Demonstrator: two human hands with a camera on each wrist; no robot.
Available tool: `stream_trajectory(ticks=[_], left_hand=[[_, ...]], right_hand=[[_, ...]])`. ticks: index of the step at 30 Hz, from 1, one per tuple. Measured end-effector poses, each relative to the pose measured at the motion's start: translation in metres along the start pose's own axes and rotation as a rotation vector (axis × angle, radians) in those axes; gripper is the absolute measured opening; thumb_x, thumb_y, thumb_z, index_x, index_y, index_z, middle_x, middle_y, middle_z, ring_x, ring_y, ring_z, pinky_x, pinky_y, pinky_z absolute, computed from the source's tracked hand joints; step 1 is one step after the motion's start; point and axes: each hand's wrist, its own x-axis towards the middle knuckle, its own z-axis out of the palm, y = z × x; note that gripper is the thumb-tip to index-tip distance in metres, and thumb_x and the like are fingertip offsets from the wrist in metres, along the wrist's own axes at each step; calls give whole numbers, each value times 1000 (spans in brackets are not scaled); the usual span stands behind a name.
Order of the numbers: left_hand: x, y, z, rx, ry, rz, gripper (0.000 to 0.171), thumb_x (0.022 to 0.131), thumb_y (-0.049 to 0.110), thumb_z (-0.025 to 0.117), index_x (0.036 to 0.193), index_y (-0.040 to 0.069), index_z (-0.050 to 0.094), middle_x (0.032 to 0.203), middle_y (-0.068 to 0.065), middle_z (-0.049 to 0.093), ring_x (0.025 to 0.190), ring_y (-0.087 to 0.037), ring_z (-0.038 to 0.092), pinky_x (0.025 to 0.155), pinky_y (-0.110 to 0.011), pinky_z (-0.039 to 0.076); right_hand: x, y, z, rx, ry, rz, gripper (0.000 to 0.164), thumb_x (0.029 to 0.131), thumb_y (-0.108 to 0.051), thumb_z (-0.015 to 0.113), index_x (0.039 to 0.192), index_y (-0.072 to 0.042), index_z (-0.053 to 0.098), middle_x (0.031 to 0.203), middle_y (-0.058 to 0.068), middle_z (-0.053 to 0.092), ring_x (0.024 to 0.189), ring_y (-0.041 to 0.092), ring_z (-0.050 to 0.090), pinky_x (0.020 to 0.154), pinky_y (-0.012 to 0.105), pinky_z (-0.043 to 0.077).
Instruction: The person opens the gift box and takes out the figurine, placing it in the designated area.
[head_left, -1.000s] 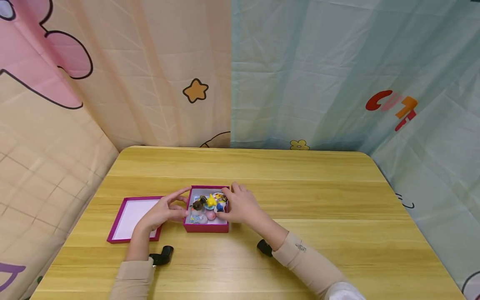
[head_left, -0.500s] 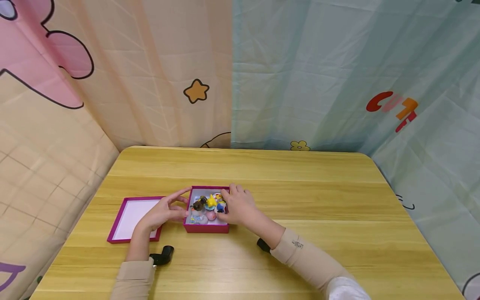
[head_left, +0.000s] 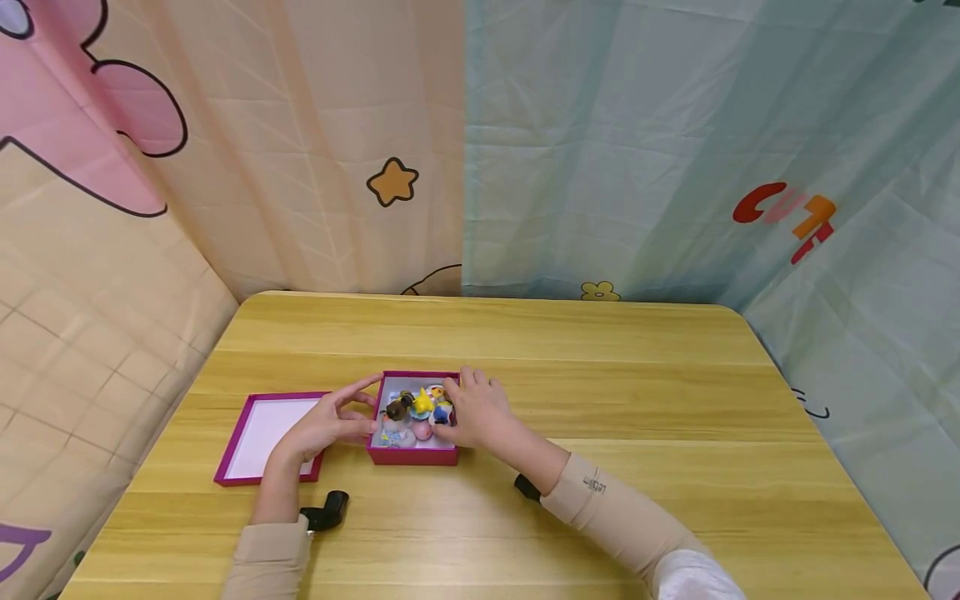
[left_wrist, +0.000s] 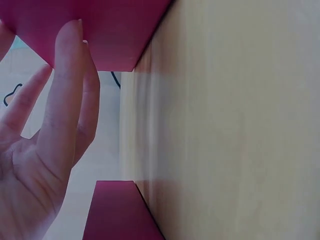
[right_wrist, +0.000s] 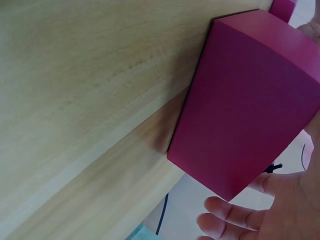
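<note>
A small magenta box (head_left: 412, 457) stands on the table with a jumble of small toys inside. Among them are a yellow star-shaped toy (head_left: 423, 402), a brown figure (head_left: 395, 411) and a pink ball-like piece (head_left: 422, 430). My left hand (head_left: 324, 427) rests its spread fingertips against the box's left wall; the left wrist view shows these fingers (left_wrist: 65, 85) nearly straight. Over the right rim, my right hand (head_left: 483, 414) reaches in with thumb and index apart at a blue-and-white toy (head_left: 441, 415). Its other fingers (right_wrist: 232, 215) stay outside, loosely bent.
The box's lid (head_left: 270, 427) lies upside down left of the box, white inside, partly behind my left hand. Black wrist mounts (head_left: 326, 512) sit at both forearms. A wooden table (head_left: 600, 367) extends back to printed curtains (head_left: 585, 150).
My right hand and forearm have shifted slightly, with the fingers still at the box's right rim. The left hand, box and lid stay in place.
</note>
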Motion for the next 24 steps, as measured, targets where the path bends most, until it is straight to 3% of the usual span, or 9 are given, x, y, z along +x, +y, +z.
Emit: stream_trajectory(ticks=[16, 24], left_hand=[[-2, 2, 1, -35, -26, 8, 75, 82, 1, 65, 145, 9, 25, 121, -28, 34, 87, -30, 62, 75, -39, 55], [-3, 2, 2, -47, -21, 5, 75, 82, 1, 65, 145, 10, 25, 122, -28, 33, 88, -31, 61, 76, -39, 54]], right_hand=[[2, -1, 2, -54, -12, -4, 75, 78, -71, 46, 134, -22, 40, 118, 8, 46, 103, 21, 46, 84, 35, 48], [-1, -1, -1, -71, 53, -35, 71, 77, -71, 47, 129, -23, 40, 110, 8, 47, 94, 20, 48, 75, 32, 49]])
